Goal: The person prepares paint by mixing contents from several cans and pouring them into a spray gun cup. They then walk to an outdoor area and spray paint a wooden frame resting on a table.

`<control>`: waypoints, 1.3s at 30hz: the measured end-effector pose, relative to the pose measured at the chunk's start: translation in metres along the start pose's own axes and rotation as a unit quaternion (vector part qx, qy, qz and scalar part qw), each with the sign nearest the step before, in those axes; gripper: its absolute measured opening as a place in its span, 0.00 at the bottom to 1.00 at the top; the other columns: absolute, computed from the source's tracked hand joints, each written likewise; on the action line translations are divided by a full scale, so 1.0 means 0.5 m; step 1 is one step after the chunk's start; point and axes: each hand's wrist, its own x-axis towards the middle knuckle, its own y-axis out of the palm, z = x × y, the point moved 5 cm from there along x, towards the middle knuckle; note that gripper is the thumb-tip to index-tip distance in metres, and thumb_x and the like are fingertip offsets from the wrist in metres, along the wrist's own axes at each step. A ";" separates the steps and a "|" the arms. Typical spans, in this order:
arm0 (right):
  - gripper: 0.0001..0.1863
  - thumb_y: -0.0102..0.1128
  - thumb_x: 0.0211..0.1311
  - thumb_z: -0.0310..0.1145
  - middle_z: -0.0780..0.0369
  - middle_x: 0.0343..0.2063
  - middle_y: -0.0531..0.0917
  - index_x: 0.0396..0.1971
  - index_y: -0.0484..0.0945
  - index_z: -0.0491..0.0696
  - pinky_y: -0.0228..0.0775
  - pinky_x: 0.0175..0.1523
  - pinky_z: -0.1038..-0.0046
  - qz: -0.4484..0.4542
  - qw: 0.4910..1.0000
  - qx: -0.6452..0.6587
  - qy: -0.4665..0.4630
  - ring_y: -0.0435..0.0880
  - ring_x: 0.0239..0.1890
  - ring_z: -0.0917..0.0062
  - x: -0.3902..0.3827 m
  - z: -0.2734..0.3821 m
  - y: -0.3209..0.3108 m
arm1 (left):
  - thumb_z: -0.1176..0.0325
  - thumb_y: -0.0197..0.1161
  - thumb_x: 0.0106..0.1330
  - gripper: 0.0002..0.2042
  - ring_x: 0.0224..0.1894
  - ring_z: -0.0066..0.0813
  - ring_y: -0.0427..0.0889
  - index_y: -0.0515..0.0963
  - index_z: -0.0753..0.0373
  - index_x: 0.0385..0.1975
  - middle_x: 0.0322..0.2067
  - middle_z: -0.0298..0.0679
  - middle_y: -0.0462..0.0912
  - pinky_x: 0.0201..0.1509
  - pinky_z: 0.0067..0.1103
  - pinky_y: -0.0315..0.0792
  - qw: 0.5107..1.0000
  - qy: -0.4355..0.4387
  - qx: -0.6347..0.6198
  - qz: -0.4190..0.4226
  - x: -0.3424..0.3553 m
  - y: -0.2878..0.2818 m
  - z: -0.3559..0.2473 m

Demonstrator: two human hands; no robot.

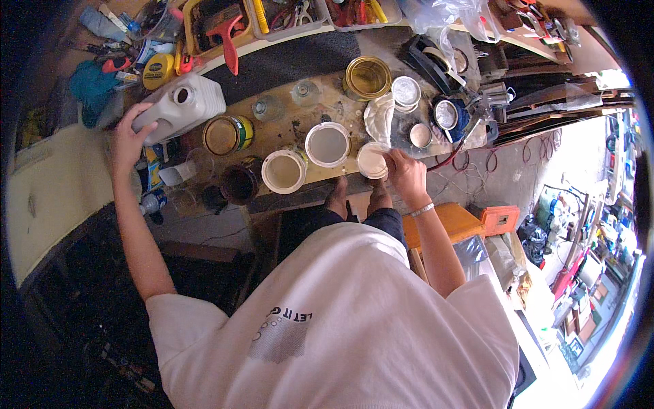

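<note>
My left hand grips the end of a whitish plastic jug, thumb on one side and fingers on the other. The jug's dark round mouth has no cap on it. My right hand is closed in a pinch at the right rim of a small round tub with pale contents; whatever is between the fingers is too small to make out. Left of that tub stand a white-rimmed tub of greyish liquid and another with beige contents. A whitish cloth lies just behind the small tub.
The wooden bench also holds a gold-coloured can, a paint can with a yellow-green label, a dark can and clear glass jars. Tool bins line the back. An orange-brown stool is at right.
</note>
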 end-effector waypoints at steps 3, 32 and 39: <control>0.11 0.61 0.69 0.41 0.56 0.24 0.84 0.31 0.78 0.50 0.76 0.28 0.56 0.040 0.999 0.014 -0.027 0.85 0.25 0.55 -0.008 0.006 0.001 | 0.80 0.70 0.57 0.21 0.55 0.28 0.79 0.79 0.64 0.53 0.50 0.37 0.83 0.64 0.24 0.68 0.999 0.005 -0.048 -0.004 0.005 0.034 0.027; 0.11 0.59 0.69 0.39 0.57 0.25 0.83 0.30 0.75 0.49 0.76 0.29 0.57 0.070 0.994 -0.034 -0.073 0.85 0.26 0.57 0.024 -0.012 -0.002 | 0.74 0.70 0.60 0.07 0.33 0.41 0.82 0.76 0.62 0.31 0.29 0.42 0.80 0.39 0.32 0.75 0.967 0.029 -0.109 -0.229 -0.409 0.552 -0.397; 0.11 0.61 0.67 0.37 0.57 0.25 0.83 0.27 0.75 0.48 0.76 0.28 0.58 0.104 0.977 0.033 -0.182 0.84 0.24 0.57 0.041 -0.016 -0.009 | 0.56 0.83 0.49 0.45 0.59 0.50 0.76 0.63 0.67 0.64 0.58 0.54 0.73 0.64 0.37 0.71 0.951 -0.109 -0.266 -0.114 -0.383 1.005 -0.453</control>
